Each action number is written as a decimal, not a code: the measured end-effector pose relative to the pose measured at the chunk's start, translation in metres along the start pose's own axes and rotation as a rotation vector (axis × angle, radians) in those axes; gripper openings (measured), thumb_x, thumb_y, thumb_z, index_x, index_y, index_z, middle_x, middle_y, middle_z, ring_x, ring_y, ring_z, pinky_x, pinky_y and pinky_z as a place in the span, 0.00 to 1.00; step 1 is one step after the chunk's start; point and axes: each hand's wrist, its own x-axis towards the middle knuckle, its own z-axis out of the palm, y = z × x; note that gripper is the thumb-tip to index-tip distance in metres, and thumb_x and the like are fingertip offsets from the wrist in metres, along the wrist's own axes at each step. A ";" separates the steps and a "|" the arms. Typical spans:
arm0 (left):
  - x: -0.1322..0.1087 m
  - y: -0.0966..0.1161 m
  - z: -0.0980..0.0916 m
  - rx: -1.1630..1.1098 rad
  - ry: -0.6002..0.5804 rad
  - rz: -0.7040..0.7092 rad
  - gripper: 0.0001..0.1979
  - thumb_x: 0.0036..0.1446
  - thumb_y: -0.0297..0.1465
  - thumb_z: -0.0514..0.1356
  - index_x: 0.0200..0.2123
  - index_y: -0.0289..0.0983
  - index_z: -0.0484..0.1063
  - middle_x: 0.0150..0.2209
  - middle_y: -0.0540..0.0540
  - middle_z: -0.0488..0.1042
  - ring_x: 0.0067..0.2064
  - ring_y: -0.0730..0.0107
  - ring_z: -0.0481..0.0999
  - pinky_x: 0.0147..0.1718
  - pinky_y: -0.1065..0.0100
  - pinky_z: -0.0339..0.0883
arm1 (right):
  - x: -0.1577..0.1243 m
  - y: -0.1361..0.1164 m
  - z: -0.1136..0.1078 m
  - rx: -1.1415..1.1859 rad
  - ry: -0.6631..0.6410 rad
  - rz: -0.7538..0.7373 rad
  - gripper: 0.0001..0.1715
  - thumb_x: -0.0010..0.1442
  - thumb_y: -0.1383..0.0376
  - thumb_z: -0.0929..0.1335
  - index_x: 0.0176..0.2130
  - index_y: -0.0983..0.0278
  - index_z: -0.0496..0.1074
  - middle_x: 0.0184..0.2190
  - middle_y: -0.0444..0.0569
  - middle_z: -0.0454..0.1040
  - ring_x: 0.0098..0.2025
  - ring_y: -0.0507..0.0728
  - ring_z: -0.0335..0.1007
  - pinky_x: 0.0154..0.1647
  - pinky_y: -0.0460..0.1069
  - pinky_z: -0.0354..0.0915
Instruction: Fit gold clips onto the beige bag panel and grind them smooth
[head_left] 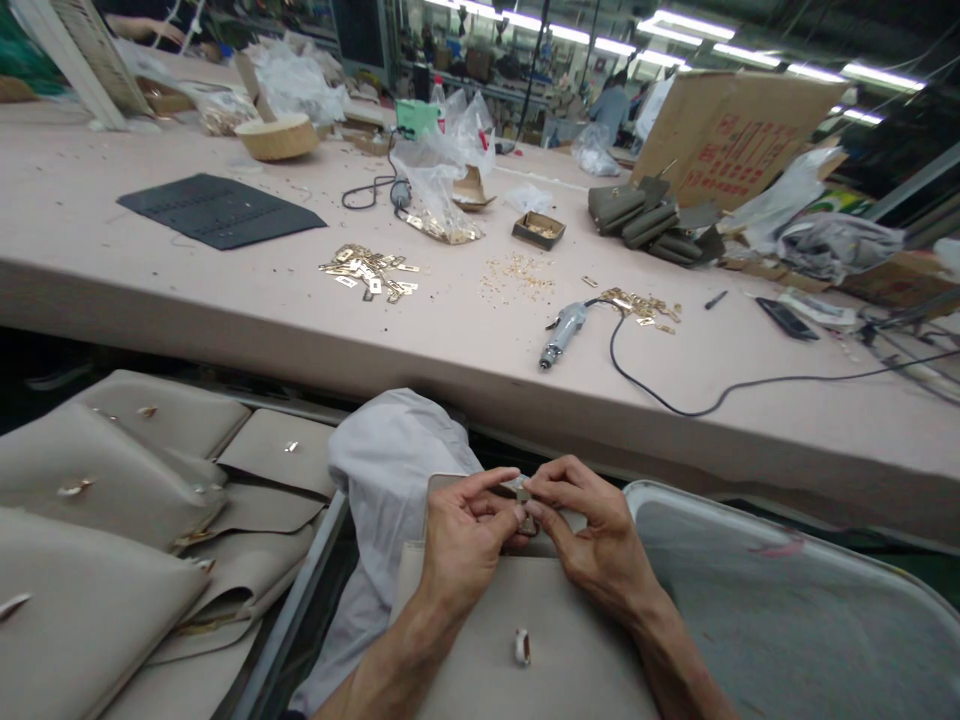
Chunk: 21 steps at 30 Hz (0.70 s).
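Note:
A beige leather bag piece (480, 640) lies in front of me, with a small metal turn lock (522, 647) on its lower panel. Over its upper flap, my left hand (472, 530) and my right hand (592, 525) meet. Pinched between the fingertips of both is a small metal clasp plate (523, 495); the fingers cover part of it. The flap's edge shows behind my left hand. Grey cloth (401, 440) covers the leg beside the bag.
Stacked bag pieces (90, 560) fill the left. On the workbench (225, 320) lie an electric screwdriver (562, 335) with its cord, metal plates (367, 272), scattered small fittings (517, 277) and a small box (538, 230). A grey bin (787, 600) stands at right.

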 end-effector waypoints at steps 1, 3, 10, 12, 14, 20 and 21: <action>0.000 -0.002 0.000 -0.004 0.007 0.006 0.28 0.43 0.31 0.75 0.49 0.28 0.80 0.26 0.46 0.82 0.25 0.68 0.79 0.27 0.70 0.78 | -0.001 -0.003 -0.002 -0.017 -0.010 -0.076 0.13 0.67 0.70 0.72 0.50 0.59 0.81 0.43 0.53 0.76 0.43 0.57 0.75 0.41 0.52 0.75; 0.000 -0.004 0.000 -0.017 0.015 0.017 0.25 0.43 0.30 0.76 0.47 0.28 0.82 0.26 0.45 0.82 0.26 0.68 0.79 0.26 0.72 0.76 | -0.004 -0.006 -0.006 -0.057 -0.045 -0.173 0.18 0.65 0.71 0.73 0.54 0.59 0.78 0.49 0.55 0.76 0.49 0.59 0.76 0.47 0.53 0.77; -0.002 0.003 0.009 -0.099 0.060 -0.085 0.25 0.40 0.32 0.76 0.43 0.27 0.84 0.30 0.41 0.84 0.29 0.67 0.81 0.31 0.69 0.80 | -0.008 0.002 -0.008 -0.209 -0.096 -0.307 0.21 0.68 0.78 0.66 0.56 0.61 0.75 0.52 0.57 0.76 0.51 0.59 0.74 0.49 0.54 0.75; -0.003 0.007 0.012 -0.078 0.028 -0.123 0.24 0.42 0.33 0.74 0.43 0.25 0.83 0.34 0.36 0.85 0.32 0.63 0.84 0.34 0.69 0.80 | -0.003 0.003 -0.010 -0.206 -0.066 -0.324 0.20 0.68 0.79 0.65 0.54 0.62 0.75 0.47 0.55 0.77 0.47 0.57 0.74 0.45 0.51 0.74; -0.005 0.009 0.014 -0.014 -0.021 -0.123 0.24 0.44 0.34 0.73 0.44 0.25 0.83 0.32 0.36 0.84 0.31 0.64 0.83 0.32 0.70 0.79 | 0.003 0.001 -0.012 -0.160 -0.029 -0.299 0.15 0.69 0.78 0.65 0.49 0.64 0.76 0.40 0.52 0.77 0.41 0.54 0.73 0.40 0.49 0.71; -0.006 0.012 0.015 0.345 -0.102 0.013 0.22 0.60 0.41 0.65 0.47 0.28 0.82 0.23 0.46 0.77 0.16 0.76 0.70 0.13 0.78 0.58 | 0.021 -0.002 -0.016 0.054 -0.023 -0.064 0.10 0.72 0.68 0.67 0.38 0.64 0.78 0.31 0.46 0.76 0.32 0.50 0.71 0.36 0.46 0.67; -0.006 0.012 0.014 0.353 -0.108 0.012 0.21 0.61 0.41 0.64 0.45 0.28 0.82 0.23 0.46 0.77 0.15 0.76 0.69 0.12 0.77 0.57 | 0.022 -0.001 -0.016 0.080 -0.028 -0.006 0.11 0.73 0.66 0.68 0.38 0.64 0.78 0.31 0.45 0.76 0.32 0.50 0.71 0.35 0.45 0.66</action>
